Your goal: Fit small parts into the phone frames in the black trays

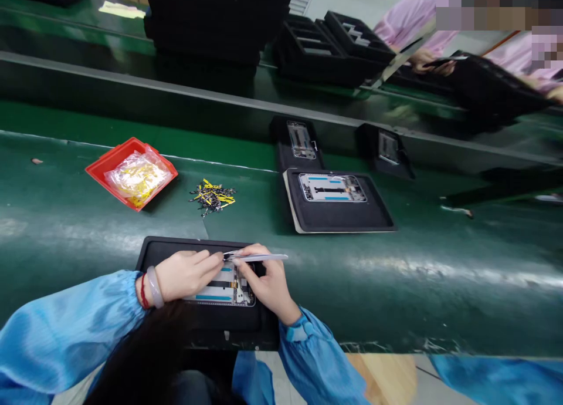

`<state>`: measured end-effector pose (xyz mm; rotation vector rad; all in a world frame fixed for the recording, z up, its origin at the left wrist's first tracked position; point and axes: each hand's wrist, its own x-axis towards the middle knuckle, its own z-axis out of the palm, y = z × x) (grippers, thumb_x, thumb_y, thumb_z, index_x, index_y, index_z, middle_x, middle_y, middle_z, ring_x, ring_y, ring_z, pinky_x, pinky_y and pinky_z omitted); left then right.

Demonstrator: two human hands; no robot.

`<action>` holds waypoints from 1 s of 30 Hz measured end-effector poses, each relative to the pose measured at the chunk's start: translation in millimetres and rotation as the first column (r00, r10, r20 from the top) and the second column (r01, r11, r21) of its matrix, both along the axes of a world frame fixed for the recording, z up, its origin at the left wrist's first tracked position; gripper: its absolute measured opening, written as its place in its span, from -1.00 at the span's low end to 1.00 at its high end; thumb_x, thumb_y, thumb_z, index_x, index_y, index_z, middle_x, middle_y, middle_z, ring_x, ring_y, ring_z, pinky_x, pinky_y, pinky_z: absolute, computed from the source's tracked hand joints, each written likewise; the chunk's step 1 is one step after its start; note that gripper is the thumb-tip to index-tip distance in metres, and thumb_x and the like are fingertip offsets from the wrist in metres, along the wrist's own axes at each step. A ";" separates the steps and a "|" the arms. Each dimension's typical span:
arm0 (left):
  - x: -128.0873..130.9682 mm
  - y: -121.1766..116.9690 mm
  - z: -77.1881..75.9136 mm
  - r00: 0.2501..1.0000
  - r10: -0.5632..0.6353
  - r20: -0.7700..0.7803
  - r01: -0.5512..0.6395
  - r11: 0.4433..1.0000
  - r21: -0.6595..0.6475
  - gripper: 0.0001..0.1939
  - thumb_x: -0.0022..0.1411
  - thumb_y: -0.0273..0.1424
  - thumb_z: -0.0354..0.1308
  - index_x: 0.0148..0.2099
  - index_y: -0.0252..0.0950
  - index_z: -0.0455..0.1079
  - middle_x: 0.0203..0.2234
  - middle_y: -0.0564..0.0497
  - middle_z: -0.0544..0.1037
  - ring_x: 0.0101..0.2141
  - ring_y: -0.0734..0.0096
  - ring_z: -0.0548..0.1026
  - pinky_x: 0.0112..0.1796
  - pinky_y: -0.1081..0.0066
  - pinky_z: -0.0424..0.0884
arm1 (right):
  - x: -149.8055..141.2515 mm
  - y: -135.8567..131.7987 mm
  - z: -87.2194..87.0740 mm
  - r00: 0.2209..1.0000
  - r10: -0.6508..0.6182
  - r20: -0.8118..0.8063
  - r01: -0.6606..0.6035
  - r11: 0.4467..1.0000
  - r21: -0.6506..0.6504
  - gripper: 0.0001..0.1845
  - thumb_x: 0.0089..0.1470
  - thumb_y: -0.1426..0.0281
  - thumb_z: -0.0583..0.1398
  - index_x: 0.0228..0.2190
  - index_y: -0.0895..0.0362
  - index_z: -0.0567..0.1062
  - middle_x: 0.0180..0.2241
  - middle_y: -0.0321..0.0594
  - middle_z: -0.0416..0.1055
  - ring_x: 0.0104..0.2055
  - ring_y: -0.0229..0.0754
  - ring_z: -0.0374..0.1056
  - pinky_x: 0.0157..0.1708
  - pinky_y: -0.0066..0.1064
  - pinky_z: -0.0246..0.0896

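Observation:
In front of me a phone frame [213,292] with blue strips and an exposed circuit board lies in a black tray [220,323]. My right hand [269,282] pinches a pair of pale tweezers [270,257], held almost level above the frame's upper right corner. The tweezer tips meet a small black part [227,256] at the fingertips of my left hand [189,273]. That hand has its fingers pressed together and reaches over the frame's left half, hiding much of it. The part's exact shape is too small to tell.
Beyond the tray lie a pile of small black-and-yellow parts [213,195] and a red bin [101,169] holding plastic bags. Another phone frame [333,188] rests in a black tray [352,217] to the right. Stacked black trays [211,23] stand behind; a co-worker's hands [433,63] show opposite.

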<state>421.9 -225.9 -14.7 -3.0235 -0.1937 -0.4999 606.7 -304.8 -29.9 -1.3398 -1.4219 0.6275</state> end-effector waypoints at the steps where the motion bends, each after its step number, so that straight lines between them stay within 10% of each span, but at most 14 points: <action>1: 0.4 -0.4 0.0 1.000 0.002 -0.002 -0.002 1.000 0.004 -0.72 0.33 -0.64 -0.16 -0.15 -0.42 0.37 -0.31 -0.03 0.53 -0.48 0.44 0.42 -0.55 0.45 0.30 | 0.3 0.3 0.0 1.000 0.000 0.000 0.000 1.000 0.011 -0.98 0.10 0.44 0.21 -0.36 0.10 0.47 -0.42 -0.22 0.51 -0.37 -0.16 0.45 -0.34 -0.38 0.36; 12: 2.2 2.6 -2.7 0.998 0.026 0.063 -0.025 1.000 -0.006 -0.66 0.37 -0.63 -0.25 -0.21 -0.38 0.36 -0.36 -0.01 0.53 -0.49 0.43 0.42 -0.56 0.45 0.30 | 0.6 -0.4 -3.2 1.000 0.010 0.011 -0.010 1.000 0.002 -0.96 0.07 0.47 0.23 -0.39 0.10 0.49 -0.42 -0.21 0.52 -0.36 -0.16 0.46 -0.32 -0.38 0.35; 22: 0.1 2.6 -5.5 0.999 0.041 -0.032 -0.042 0.999 -0.026 -0.76 0.33 -0.63 -0.13 -0.15 -0.35 0.34 -0.27 -0.07 0.51 -0.39 0.38 0.45 -0.37 0.43 0.41 | -1.1 1.2 -7.5 0.850 -0.252 -0.462 0.181 0.964 -0.193 -0.80 0.01 0.34 0.30 -0.36 0.08 0.37 -0.39 -0.35 0.47 -0.53 -0.30 0.48 -0.50 -0.52 0.39; 30: -1.1 2.6 -12.4 0.971 0.235 0.054 -0.199 0.907 -0.371 -0.84 0.35 -0.46 -0.08 -0.21 -0.33 0.31 -0.27 -0.06 0.40 -0.38 0.40 0.46 -0.35 0.43 0.45 | -0.7 4.2 -5.9 0.827 -0.265 -0.496 0.196 0.962 -0.188 -0.76 -0.04 0.32 0.33 -0.38 0.09 0.37 -0.40 -0.38 0.44 -0.61 -0.37 0.42 -0.59 -0.58 0.34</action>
